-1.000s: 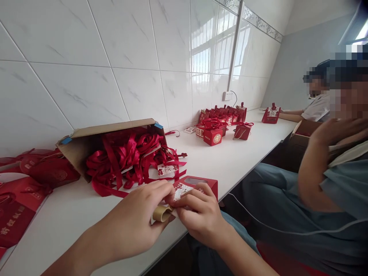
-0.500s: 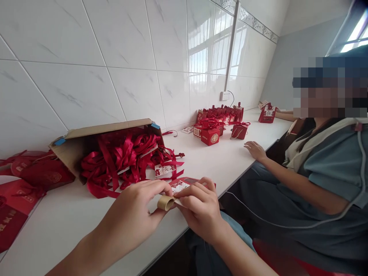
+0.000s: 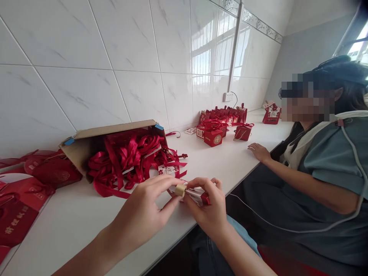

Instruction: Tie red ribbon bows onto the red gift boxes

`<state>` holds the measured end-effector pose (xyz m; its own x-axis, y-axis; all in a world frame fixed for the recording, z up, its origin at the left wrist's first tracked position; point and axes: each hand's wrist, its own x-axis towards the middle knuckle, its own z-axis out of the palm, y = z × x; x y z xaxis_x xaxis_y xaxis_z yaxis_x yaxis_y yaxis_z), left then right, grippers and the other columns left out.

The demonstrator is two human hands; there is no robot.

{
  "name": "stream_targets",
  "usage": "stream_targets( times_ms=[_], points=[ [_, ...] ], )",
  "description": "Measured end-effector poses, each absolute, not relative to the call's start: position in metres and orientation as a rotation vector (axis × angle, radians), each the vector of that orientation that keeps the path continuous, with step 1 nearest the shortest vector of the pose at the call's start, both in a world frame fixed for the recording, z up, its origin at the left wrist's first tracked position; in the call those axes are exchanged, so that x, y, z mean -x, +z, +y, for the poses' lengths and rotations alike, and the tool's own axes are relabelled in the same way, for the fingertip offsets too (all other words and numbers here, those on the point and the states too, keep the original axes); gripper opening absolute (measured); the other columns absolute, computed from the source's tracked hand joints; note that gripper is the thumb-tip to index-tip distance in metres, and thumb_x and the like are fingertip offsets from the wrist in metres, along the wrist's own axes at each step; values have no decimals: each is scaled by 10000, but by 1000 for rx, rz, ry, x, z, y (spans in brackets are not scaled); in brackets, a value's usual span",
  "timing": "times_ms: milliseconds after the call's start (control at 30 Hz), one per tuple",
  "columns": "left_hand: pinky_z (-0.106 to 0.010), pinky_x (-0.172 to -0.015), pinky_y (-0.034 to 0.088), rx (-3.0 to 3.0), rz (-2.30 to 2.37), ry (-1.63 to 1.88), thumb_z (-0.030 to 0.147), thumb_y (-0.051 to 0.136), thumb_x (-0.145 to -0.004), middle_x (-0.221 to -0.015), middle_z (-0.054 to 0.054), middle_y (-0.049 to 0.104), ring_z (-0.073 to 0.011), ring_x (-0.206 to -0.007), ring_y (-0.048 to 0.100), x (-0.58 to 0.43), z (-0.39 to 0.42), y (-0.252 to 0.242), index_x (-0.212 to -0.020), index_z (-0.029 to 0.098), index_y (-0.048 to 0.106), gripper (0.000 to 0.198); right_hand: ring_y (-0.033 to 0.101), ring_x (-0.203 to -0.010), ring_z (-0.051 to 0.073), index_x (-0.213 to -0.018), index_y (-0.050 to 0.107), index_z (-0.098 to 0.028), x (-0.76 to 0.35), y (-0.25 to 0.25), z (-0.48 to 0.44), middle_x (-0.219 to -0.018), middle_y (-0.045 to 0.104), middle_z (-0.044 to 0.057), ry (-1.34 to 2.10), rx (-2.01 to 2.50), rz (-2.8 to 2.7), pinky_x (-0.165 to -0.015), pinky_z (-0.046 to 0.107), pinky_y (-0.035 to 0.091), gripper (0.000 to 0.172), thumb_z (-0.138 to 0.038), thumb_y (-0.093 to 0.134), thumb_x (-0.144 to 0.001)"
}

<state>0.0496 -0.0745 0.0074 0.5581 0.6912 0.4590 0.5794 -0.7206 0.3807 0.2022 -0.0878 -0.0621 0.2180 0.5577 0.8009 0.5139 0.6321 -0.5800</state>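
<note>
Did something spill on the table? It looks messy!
Sort of: beyond the left hand, a cardboard box seems to lie on its side, with red ribbons trailing out of its open front onto the white table. Odd, since boxes usually stand upright; I can't tell whether it tipped by accident.

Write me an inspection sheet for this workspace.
Surface: white table.
Job's things: curled gold strip; red-and-white piece, partly hidden by fingers.
Clutter: red ribbons spilling from an open carton; red boxes farther along.
Hands: left hand pinches the strip; right hand holds the piece.
Cables: white cord past a seated co-worker; dark cable at a wall socket.
Surroundings: tiled wall; co-worker's hand on the table.
</note>
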Motion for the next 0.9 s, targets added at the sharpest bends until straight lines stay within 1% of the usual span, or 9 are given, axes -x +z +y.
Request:
stream_targets(
  times_ms=[67, 167, 300, 367, 433, 533, 667, 800, 900],
  points=[
    [-270, -860, 497, -2576, 1065, 858, 245, 551, -851, -1019, -15, 667, -174, -961, 627, -50, -77, 9, -1027, 245, 595, 182, 635, -633, 131, -832, 610, -228, -202, -61, -88, -739, 706, -37, 39, 979, -1424, -707, 320, 303, 126, -162, 637, -729],
    [-326, -912, 488, -2508, 1088, 854, 246, 569, -833, -1135, -43, 621, -196, -1036, 597, -50, -78, 9, -1192, 261, 482, 369, 638, -629, 141, -805, 661, -232, -204, -61, -88, -743, 712, -13, 40, 939, -1404, -666, 317, 354, 95, -171, 651, -733],
    [-399, -1043, 392, -2365, 1093, 925, 235, 591, -814, -1354, -66, 453, -217, -1255, 444, -52, -63, 3, -1335, 302, 297, 602, 647, -675, 155, -796, 681, -221, -210, -61, -87, -792, 703, 20, 134, 919, -1382, -622, 293, 435, 82, -166, 646, -748],
    [-428, -1060, 364, -2243, 1096, 936, 267, 647, -782, -1350, -81, 445, -231, -1287, 410, -52, -49, -4, -1360, 304, 248, 704, 645, -684, 160, -788, 683, -214, -212, -61, -88, -798, 700, 29, 195, 944, -1357, -599, 281, 452, 82, -160, 637, -747],
    [-443, -1048, 369, -2112, 1038, 871, 312, 708, -734, -1317, -107, 466, -249, -1270, 432, -54, -34, -13, -1347, 281, 264, 758, 642, -675, 168, -766, 677, -207, -212, -61, -88, -775, 700, 34, 231, 981, -1325, -578, 275, 458, 66, -161, 637, -740],
    [-426, -1005, 407, -1944, 877, 831, 341, 731, -715, -1289, -125, 477, -254, -1217, 477, -59, -16, -35, -1301, 239, 315, 725, 629, -663, 172, -750, 666, -203, -213, -60, -86, -733, 691, 32, 234, 1025, -1291, -570, 272, 453, 35, -178, 646, -736],
    [-411, -973, 436, -1809, 741, 997, 354, 725, -726, -1306, -117, 466, -260, -1175, 501, -68, -8, -73, -1292, 230, 329, 702, 589, -627, 152, -776, 668, -199, -215, -63, -83, -713, 660, 25, 258, 1058, -1250, -574, 272, 441, 38, -201, 640, -751],
    [-421, -937, 483, -1752, 659, 985, 329, 731, -718, -1245, -116, 553, -291, -1148, 542, -73, -8, -102, -1306, 229, 340, 712, 561, -628, 151, -756, 666, -196, -222, -67, -75, -684, 631, 24, 298, 1051, -1201, -569, 274, 434, 39, -213, 632, -761],
    [-368, -931, 506, -1825, 664, 955, 291, 645, -777, -1242, -73, 581, -256, -1148, 560, -78, -12, -112, -1294, 232, 344, 601, 574, -658, 159, -781, 685, -206, -227, -69, -69, -702, 640, 26, 340, 1036, -1181, -587, 281, 451, 59, -220, 629, -769]
  ],
)
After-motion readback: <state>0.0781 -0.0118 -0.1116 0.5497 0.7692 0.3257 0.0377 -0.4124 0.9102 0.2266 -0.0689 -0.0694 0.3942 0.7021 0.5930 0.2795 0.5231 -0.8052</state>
